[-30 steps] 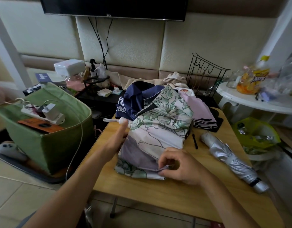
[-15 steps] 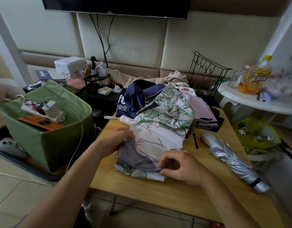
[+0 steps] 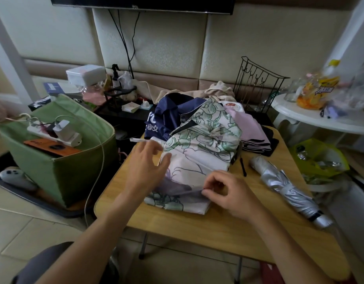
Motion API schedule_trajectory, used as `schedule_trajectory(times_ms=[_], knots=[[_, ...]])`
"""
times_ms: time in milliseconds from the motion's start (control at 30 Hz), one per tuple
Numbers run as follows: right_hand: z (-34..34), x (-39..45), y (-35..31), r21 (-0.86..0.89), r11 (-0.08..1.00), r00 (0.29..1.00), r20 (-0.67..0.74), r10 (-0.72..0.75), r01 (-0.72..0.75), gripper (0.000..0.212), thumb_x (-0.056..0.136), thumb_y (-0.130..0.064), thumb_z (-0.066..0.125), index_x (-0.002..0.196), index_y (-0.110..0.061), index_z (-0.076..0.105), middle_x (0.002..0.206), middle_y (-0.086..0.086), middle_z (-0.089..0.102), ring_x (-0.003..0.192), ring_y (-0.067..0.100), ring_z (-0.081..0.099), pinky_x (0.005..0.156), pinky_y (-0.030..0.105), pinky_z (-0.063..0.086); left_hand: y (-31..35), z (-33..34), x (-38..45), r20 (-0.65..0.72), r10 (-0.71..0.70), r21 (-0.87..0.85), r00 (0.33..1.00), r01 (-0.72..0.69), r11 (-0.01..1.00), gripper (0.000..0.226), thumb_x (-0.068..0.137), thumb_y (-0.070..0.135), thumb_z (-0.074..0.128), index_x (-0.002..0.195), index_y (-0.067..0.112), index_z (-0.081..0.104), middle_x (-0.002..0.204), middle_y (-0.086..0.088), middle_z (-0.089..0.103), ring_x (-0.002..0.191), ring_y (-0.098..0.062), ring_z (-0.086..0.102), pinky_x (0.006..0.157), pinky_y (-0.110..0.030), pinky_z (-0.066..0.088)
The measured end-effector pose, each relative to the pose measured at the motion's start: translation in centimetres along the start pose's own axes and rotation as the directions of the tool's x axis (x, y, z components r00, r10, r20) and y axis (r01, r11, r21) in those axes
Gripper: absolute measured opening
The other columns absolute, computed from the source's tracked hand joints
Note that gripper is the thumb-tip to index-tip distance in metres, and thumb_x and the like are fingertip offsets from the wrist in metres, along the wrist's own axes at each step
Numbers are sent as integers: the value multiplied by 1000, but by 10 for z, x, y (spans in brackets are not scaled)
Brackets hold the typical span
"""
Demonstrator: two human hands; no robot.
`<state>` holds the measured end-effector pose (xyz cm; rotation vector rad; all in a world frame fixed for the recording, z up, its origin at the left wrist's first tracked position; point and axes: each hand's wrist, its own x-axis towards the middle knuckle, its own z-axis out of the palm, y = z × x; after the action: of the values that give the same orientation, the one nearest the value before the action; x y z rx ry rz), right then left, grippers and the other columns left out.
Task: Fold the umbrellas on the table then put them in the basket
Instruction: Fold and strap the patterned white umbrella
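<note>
Floral umbrella (image 3: 199,154), right hand (image 3: 228,195) pinching canopy edge

Counting four umbrellas around the right hand's (image 3: 230,195) pinch: one floral umbrella (image 3: 199,148) lying under it, one navy umbrella (image 3: 168,117) and one pink umbrella (image 3: 250,128) sitting beyond it, one silver umbrella (image 3: 287,187) resting well right of it. Seeing one green basket (image 3: 60,171) far left. Showing two hands, the left hand (image 3: 144,167) included.
</note>
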<state>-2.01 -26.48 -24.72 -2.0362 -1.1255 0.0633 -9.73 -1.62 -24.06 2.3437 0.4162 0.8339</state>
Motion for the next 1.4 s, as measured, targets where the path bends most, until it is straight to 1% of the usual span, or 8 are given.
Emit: schedule_trajectory(times_ms=[67, 167, 300, 433, 667, 867, 1167, 1400], knots=[[0, 2, -3, 28, 1000, 996, -83, 11, -9, 15, 89, -15, 79, 87, -26, 69, 86, -14, 66, 84, 12, 63, 69, 17, 46, 15, -9, -9, 145, 247, -62, 958, -241, 969, 29, 91, 51, 64, 103, 25, 62, 98, 13, 55, 93, -5, 50, 83, -18, 42], [0, 5, -6, 124, 992, 988, -147, 43, -24, 11, 89, -16, 80, 88, -25, 73, 85, -12, 70, 83, 14, 66, 70, 22, 50, 27, -6, -27, 386, 323, -147, 864, -288, 946, 35, 86, 58, 67, 106, 30, 64, 95, 18, 58, 85, -2, 59, 71, -20, 53], [-3, 4, -6, 237, 970, 989, -114, 91, -62, 10, 92, -15, 77, 90, -24, 75, 86, -7, 73, 82, 14, 69, 72, 28, 55, 27, 5, -36, 308, 360, -75, 881, -355, 932, 7, 90, 33, 73, 95, 31, 68, 85, 16, 61, 76, -4, 59, 61, -23, 49], [-2, 2, -6, 251, 966, 990, -103, 92, -64, 12, 93, -12, 75, 89, -23, 75, 85, -5, 72, 81, 15, 68, 71, 27, 54, 29, 7, -33, 301, 345, -78, 889, -338, 938, 7, 89, 28, 75, 92, 31, 69, 85, 18, 61, 76, -3, 59, 59, -17, 44], [-5, 5, -1, 385, 916, 965, -178, 194, -113, 9, 90, -12, 78, 84, -17, 74, 80, 2, 72, 76, 21, 67, 72, 33, 54, 27, 11, -32, 297, 284, -141, 911, -253, 957, 10, 85, 21, 78, 85, 27, 69, 80, 15, 64, 76, -5, 61, 66, -34, 53], [-6, 5, -1, 345, 935, 975, -164, 147, -83, 11, 94, -10, 74, 89, -19, 70, 84, -1, 69, 76, 14, 64, 71, 28, 51, 28, 11, -32, 278, 299, -157, 913, -263, 952, 12, 84, 18, 79, 85, 26, 71, 78, 16, 64, 76, -7, 62, 66, -30, 52], [-1, 4, -11, 40, 999, 980, -200, 1, 7, 19, 88, -5, 74, 83, -23, 68, 82, -11, 67, 81, 15, 65, 68, 28, 53, 28, 13, -34, 272, 341, -170, 900, -304, 938, 11, 86, 27, 74, 96, 27, 70, 87, 18, 63, 83, -2, 62, 68, -26, 53], [2, 5, -13, 126, 992, 983, -178, 33, -10, 12, 83, -10, 67, 79, -20, 63, 77, -8, 63, 73, 14, 60, 63, 24, 48, 35, 18, -36, 259, 385, -190, 886, -344, 920, 8, 87, 27, 76, 95, 26, 77, 86, 14, 69, 81, -6, 63, 68, -33, 54]])
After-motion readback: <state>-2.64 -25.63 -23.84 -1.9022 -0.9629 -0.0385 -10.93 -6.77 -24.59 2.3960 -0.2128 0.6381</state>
